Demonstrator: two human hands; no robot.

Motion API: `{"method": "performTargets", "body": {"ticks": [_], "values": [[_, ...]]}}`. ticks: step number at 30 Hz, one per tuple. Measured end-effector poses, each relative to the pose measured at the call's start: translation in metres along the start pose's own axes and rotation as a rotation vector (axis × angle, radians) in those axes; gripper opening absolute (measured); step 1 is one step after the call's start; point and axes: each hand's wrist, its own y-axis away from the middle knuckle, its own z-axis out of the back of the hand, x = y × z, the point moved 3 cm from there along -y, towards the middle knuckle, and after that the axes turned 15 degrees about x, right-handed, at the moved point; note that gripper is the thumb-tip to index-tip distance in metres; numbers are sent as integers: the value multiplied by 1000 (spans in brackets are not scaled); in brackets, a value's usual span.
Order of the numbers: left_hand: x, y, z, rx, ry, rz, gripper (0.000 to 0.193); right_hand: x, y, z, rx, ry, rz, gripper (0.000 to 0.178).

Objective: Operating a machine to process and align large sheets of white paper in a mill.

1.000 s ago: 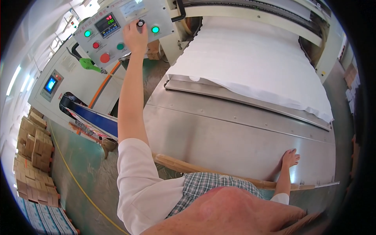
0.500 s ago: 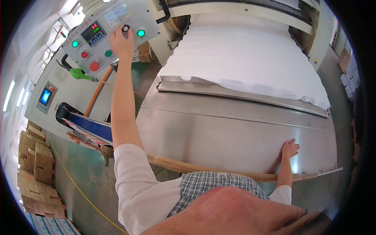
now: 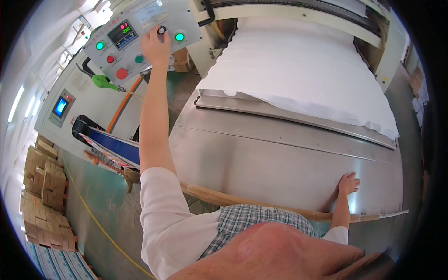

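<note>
My left hand [image 3: 156, 48] reaches up to a grey control panel [image 3: 186, 17], its fingers closed around a black rotary knob [image 3: 162, 30]. Close to that hand are a lit green button [image 3: 179, 37], a dark green button [image 3: 139, 59] and a small digital display [image 3: 122, 34]. Far to the right, my right hand [image 3: 349, 184] rests on a bare steel table [image 3: 266, 170] with its fingers outstretched, holding nothing. Beyond the table, a wide stack of thin white sheets [image 3: 303, 70] lies on the machine bed, its near edge uneven over a metal bar [image 3: 289, 122].
A wooden strip [image 3: 224, 198] runs along the table's near edge, against my apron. On the left stand a blue conveyor belt [image 3: 112, 142], a white cabinet with a small screen [image 3: 60, 107], a green air gun [image 3: 102, 82] and stacked cartons [image 3: 46, 214]. The machine frame [image 3: 394, 46] rises at the far right.
The view has shifted slightly, so the panel and machine appear further right. The upper reading on the display has changed. My left hand stays on the knob; my right hand stays on the table.
</note>
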Motion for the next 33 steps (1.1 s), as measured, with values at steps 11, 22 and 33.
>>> {"method": "performTargets", "body": {"ticks": [11, 22, 33], "values": [[-2, 0, 0, -3, 50, -8, 29, 0, -3, -1, 24, 6, -11, 43], [-5, 1, 1, 16, 61, 36, 28, -1, -4, -3, 0, 6, -11, 43], [-6, 1, 1, 0, 52, 21, 28, -1, -5, -4, -10, 13, -10, 44]]}}
